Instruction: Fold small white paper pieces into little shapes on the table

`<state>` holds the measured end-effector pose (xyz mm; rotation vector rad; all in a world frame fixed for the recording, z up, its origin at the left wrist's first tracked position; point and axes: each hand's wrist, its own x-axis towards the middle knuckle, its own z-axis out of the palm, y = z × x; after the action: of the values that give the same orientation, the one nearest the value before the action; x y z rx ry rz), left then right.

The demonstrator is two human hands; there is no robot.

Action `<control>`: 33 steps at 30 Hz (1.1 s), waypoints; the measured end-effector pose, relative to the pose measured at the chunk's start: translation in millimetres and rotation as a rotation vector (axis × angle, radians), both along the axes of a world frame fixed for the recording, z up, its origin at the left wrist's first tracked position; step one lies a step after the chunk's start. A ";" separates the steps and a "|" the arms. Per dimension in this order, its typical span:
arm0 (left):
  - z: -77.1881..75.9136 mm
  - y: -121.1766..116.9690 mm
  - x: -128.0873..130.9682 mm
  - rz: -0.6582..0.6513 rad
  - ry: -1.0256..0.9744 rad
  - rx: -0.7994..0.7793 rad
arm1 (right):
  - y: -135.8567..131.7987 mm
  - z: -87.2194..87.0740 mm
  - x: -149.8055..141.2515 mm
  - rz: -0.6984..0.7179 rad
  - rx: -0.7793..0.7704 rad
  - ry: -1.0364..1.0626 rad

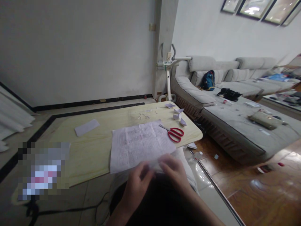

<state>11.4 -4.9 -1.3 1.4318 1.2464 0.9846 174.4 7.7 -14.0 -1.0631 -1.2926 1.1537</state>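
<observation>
Fingers of the left hand and right hand pinch narrowly on a small pale paper piece between them; blur hides its long axis. Just beyond, a marked sheet lies on the table; red-handled scissors lie farther, nearer the right hand.

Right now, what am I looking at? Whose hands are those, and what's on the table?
No robot here: these are a person's own bare left hand and right hand. The one picture comes from a camera worn on their head, looking forward and down. On the table lie a big sheet of paper, red-handled scissors, a smaller paper, small folded paper shapes and little white scraps. The hands pinch something pale, maybe paper, but it's too blurred to be sure.
</observation>
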 end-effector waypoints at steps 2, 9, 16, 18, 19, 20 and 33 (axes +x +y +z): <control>-2.9 -0.3 -1.4 0.016 0.097 0.088 | -0.1 2.7 0.6 -0.005 -0.005 -0.030; -15.4 -0.9 -1.4 0.020 0.307 0.361 | -0.5 7.0 -3.1 0.000 -0.054 -0.079; -12.9 2.8 -3.4 -0.030 0.388 0.542 | 1.9 -1.1 -3.6 0.024 -0.076 -0.020; -15.1 3.2 -3.8 -0.048 0.380 0.553 | 1.7 -2.2 -3.4 0.012 -0.060 -0.012; -16.5 3.3 -4.0 -0.053 0.376 0.555 | 1.6 -2.5 -3.3 0.009 -0.054 -0.011; -17.9 3.3 -4.1 -0.055 0.372 0.555 | 1.5 -2.5 -3.1 0.007 -0.051 -0.016; -19.1 3.4 -4.2 -0.083 0.381 0.514 | -0.4 0.6 -2.0 0.018 -0.042 -0.039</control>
<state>7.2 -1.5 -20.5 2.1328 1.2357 1.0524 172.4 7.3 -13.4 -1.1112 -1.3157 1.1832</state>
